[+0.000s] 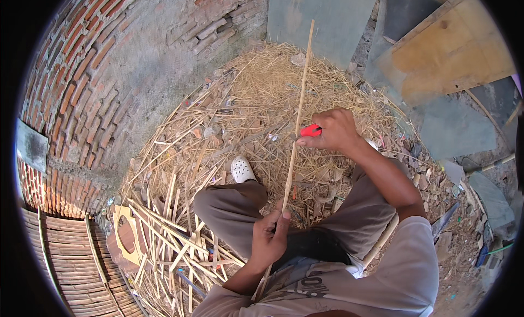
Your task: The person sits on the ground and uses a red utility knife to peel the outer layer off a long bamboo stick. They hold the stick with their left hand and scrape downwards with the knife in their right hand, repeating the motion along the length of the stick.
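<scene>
Lying near hands [267, 239] [335, 130] clamped on strip [304, 79] and red tool [311, 130] are straw [256, 77] and slats [183, 249].

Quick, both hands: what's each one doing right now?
Left hand: closed, holding the long thin strip.
Right hand: closed, holding a red tool at the strip.

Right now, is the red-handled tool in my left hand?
No, the red-handled tool is in your right hand, while your left hand grips the long bamboo strip.
</scene>
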`<state>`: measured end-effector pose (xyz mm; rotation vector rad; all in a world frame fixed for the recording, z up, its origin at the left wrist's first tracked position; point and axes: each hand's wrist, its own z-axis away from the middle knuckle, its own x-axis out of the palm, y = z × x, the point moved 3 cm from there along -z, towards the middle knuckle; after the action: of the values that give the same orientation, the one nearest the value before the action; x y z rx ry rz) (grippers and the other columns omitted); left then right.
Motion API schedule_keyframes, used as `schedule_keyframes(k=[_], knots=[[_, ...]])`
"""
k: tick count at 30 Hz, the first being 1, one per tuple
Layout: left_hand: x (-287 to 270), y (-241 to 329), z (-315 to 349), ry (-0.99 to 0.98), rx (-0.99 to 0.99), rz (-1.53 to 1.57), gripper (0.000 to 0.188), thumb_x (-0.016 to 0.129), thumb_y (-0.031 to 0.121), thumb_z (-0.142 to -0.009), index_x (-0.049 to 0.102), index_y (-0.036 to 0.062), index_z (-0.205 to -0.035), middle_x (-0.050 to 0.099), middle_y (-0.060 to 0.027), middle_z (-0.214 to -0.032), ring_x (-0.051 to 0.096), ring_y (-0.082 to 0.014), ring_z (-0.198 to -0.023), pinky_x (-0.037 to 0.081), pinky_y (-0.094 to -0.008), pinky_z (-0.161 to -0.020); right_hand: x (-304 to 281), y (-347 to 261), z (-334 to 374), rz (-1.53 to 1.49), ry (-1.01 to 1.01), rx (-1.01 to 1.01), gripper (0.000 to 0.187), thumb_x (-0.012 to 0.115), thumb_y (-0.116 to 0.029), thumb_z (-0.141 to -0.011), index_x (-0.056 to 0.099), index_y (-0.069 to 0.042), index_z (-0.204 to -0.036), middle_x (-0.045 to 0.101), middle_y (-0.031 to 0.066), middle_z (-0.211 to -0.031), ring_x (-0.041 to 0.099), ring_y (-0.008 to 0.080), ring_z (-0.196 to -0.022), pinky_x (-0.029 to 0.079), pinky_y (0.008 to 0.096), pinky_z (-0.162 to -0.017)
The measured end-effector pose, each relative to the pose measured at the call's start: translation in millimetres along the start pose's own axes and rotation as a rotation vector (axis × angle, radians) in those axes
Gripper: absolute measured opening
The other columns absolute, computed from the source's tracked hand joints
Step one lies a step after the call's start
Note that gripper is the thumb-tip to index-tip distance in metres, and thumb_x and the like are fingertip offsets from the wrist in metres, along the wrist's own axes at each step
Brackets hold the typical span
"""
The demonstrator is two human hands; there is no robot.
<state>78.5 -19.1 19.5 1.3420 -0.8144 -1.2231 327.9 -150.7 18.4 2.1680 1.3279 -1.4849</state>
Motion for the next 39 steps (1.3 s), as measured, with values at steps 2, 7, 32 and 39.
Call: schedule_keyframes(k=[2,7,32,39], knots=[[2.5,-2.6,7.0,-0.041,-0.034,0.007,0.035,0.052,0.012,-0.098,0.054,-0.0001,-0.131,0.039,0.0062,-0.065,0.034,-0.0020,-0.062,0.031,-0.0194,-0.054,3.6,34.2,-14.2,0.092,-0.004,0.231,0.076,0.051,-0.081,-0.073,0.065,-0.007,-0.060,0.057,0.0104,-0.050,0.061,0.0287,-0.049,0.047,0.0411,-0.048],[11.2,-11.5,32.3,-0.141,-0.022,0.052,0.035,0.053,0.010,-0.098,0.053,-0.0007,-0.131,0.042,0.0045,-0.068,0.037,-0.0023,-0.067,0.033,-0.0200,-0.057,-28.6,130.1,-38.0,-0.027,-0.017,0.679,0.084,0.042,-0.082,-0.078,0.068,-0.002,-0.068,0.064,0.0176,-0.065,0.066,0.0349,-0.072,0.049,0.0448,-0.066],[-14.5,-5.6,-6.6,-0.092,-0.127,0.348,0.034,0.040,0.020,-0.103,0.052,-0.0015,-0.126,0.044,0.0004,-0.049,0.036,-0.0047,-0.037,0.030,-0.0191,-0.039,-10.0,-26.1,31.8,-0.141,-0.125,-0.047,0.066,0.062,-0.075,-0.070,0.060,-0.009,-0.060,0.055,0.0090,-0.052,0.059,0.0286,-0.051,0.046,0.0400,-0.052],[-6.7,-12.4,0.6,-0.158,-0.068,0.495,0.034,0.036,0.022,-0.104,0.052,-0.0013,-0.123,0.038,0.0018,-0.046,0.031,-0.0057,-0.034,0.029,-0.0199,-0.040,-4.1,-15.0,10.4,-0.026,0.041,-0.036,0.057,0.074,-0.066,-0.060,0.057,-0.011,-0.056,0.052,0.0059,-0.049,0.057,0.0271,-0.046,0.043,0.0386,-0.045]])
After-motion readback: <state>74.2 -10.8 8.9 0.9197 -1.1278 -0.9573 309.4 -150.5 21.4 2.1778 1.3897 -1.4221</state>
